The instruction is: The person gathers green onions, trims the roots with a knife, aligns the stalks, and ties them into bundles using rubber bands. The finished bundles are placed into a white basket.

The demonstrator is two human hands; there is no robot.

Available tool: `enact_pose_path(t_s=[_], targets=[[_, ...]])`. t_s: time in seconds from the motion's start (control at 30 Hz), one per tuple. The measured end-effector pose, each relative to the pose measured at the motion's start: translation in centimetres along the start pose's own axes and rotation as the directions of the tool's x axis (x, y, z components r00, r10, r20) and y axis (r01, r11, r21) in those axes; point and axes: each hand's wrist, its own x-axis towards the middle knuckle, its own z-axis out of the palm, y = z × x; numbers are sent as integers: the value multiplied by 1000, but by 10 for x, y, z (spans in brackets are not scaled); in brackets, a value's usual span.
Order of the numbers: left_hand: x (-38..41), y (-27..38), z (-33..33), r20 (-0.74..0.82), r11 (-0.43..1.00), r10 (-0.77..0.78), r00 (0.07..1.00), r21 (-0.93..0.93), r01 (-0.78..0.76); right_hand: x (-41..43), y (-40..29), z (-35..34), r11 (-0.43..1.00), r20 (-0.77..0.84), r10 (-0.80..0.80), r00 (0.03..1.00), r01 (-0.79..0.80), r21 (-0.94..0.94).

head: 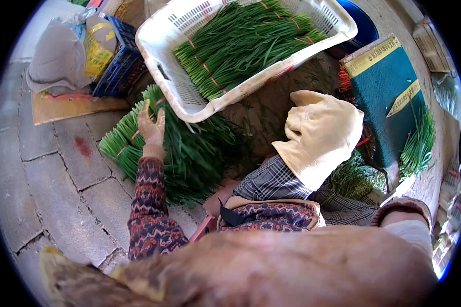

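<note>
My left hand (151, 126) lies over a banded bundle of garlic chives (171, 126), its thumb and a finger around the pale cut ends. This bundle is in a pile of chives on the floor; another banded bundle (117, 146) sits at its lower left edge. The leaves under my forearm are blurred. Very near the camera, my right hand (284, 264) fills the bottom of the view, out of focus; its grip cannot be made out. Ahead, a white plastic crate (157, 65) holds several chive bundles (246, 46) tied with red bands.
A blue crate (119, 57) with bags stands upper left, beside a wooden board (77, 109). A cream cover (322, 126) is over my plaid trouser leg (272, 178). At right, loose chives (418, 142) lie on a green-covered surface (384, 92). Behind the white crate is a blue bucket (363, 23).
</note>
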Motion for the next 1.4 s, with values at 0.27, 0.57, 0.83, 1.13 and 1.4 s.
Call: enact_pose_path(t_s=[0.27,0.57,0.83,1.13,1.4], targets=[[8,153,-20,-134,818,499,856,-254,-516,-4,13,-8,998,70,-54,996,51,40],[-11,254,58,-84,468,686,723,-710,-527,5,30,-44,989,-124,119,985,-129,-79],[-22,352,198,530,465,444,723,-826,320,-58,99,-46,926,-564,354,746,-362,103],[-11,425,393,607,744,573,550,-667,-39,-305,152,65,601,-520,699,-492,9,799],[13,412,453,501,481,861,86,-750,-454,-444,155,132,621,-454,307,-836,-186,762]])
